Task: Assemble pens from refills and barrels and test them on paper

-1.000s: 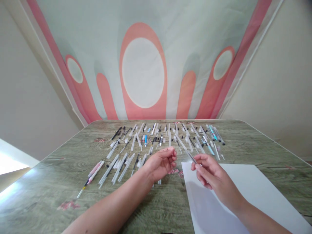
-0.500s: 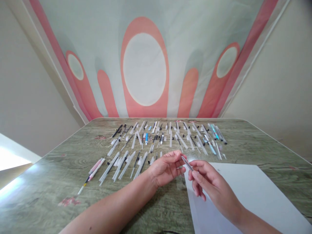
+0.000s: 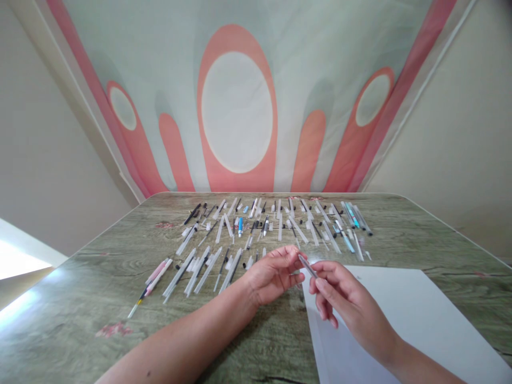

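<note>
A slim greyish pen (image 3: 308,266) slants between my two hands, above the near edge of the pen parts. My right hand (image 3: 340,293) grips its lower end between thumb and fingers. At the upper end, my left hand (image 3: 276,273) pinches with thumb and forefinger; the small piece right at those fingertips is too hidden to make out. Beyond my left wrist lie clear pen barrels (image 3: 208,271), with dark refills and small caps among them. Part of this row is covered by my left hand.
A white sheet (image 3: 400,314) lies under and beside my right hand on the wood-patterned table (image 3: 80,298). Further back are more rows of taken-apart pens, including a blue piece (image 3: 240,227) and a turquoise pen (image 3: 352,215). Pink pen parts (image 3: 157,273) lie at left.
Almost nothing differs. Both hands keep the same hold on the pen, and the view has shifted very slightly.
</note>
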Motion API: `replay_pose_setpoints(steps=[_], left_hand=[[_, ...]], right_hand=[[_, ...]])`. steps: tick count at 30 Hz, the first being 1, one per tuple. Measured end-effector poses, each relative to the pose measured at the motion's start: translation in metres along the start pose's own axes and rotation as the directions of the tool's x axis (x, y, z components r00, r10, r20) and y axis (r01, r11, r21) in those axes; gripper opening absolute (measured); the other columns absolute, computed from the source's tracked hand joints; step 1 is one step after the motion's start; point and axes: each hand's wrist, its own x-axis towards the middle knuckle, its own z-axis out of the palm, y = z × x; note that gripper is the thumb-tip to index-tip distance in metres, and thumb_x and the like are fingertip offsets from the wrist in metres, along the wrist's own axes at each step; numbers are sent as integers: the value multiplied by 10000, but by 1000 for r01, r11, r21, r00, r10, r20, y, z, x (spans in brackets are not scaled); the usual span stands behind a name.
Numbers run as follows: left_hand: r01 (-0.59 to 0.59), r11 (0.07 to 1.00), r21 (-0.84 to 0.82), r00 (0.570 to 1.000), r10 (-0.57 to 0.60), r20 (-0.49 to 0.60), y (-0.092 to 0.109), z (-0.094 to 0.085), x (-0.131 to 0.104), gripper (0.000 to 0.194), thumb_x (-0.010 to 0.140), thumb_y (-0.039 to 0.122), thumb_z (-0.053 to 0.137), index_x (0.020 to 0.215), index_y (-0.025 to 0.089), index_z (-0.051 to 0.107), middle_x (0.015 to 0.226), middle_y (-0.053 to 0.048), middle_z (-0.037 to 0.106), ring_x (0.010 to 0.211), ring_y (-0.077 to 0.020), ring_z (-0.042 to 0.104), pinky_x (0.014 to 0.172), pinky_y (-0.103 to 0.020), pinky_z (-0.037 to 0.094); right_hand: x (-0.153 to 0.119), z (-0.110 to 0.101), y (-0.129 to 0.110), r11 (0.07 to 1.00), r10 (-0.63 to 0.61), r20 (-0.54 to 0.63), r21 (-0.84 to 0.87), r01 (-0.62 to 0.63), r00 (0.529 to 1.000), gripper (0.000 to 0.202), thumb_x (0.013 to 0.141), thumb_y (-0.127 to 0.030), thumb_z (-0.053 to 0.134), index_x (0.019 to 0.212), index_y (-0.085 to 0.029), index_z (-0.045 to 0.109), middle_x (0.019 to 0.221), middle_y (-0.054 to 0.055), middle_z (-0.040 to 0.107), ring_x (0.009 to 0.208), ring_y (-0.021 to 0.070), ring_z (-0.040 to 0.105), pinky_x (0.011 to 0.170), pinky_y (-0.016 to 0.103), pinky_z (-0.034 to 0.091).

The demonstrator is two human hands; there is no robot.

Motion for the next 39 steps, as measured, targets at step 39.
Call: replay_pose_setpoints(steps=[39], left_hand=[[-244,858,453,945,315,-89,-8,-1,4,207,759,316,669,776,135,569,688,-12,601,618,-82,540,628,-202,416]], right_hand=[[2,-4,2,976,-75,-60,-207,61,995,270,917,-385,442,1124,-212,459,849,24,584,510,77,467,481,228,397]])
